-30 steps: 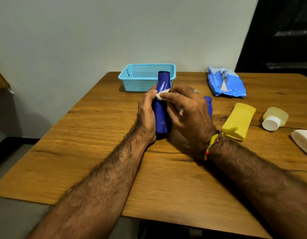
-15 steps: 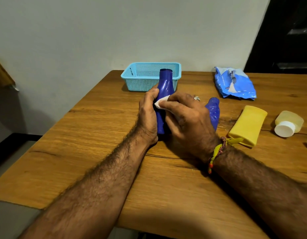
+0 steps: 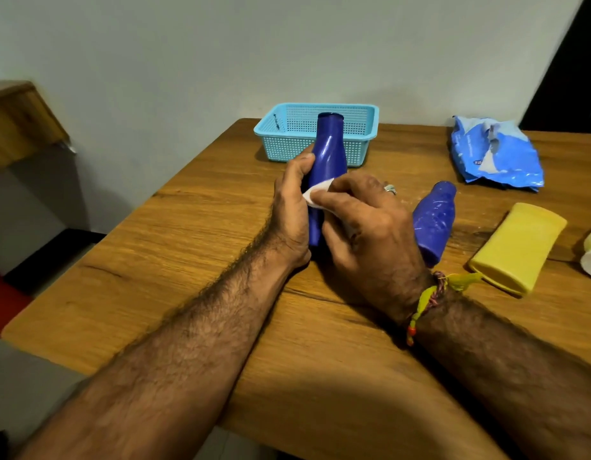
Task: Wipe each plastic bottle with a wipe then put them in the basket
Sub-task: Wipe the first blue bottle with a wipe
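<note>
Left hand (image 3: 292, 207) grips the upright blue bottle (image 3: 327, 154), long axis vertical, neck up, near the table's middle; right hand (image 3: 364, 227) pinches a white wipe (image 3: 317, 194) against it. Beside: second blue bottle (image 3: 433, 220), yellow bottle (image 3: 516, 244). Beyond: basket (image 3: 287, 144), wipes pack (image 3: 496, 154).

You've got the bottle (image 3: 329, 151) standing upright on the table (image 3: 194, 247), left hand (image 3: 292, 210) on its left side, right hand (image 3: 367, 227) pressing the wipe (image 3: 317, 194) on its front. The basket (image 3: 364, 127) sits right behind it. A second bottle (image 3: 433, 220) lies just right of your right hand, then a flat bottle (image 3: 516, 244) further right, with the wipes pack (image 3: 493, 154) behind those.
</note>
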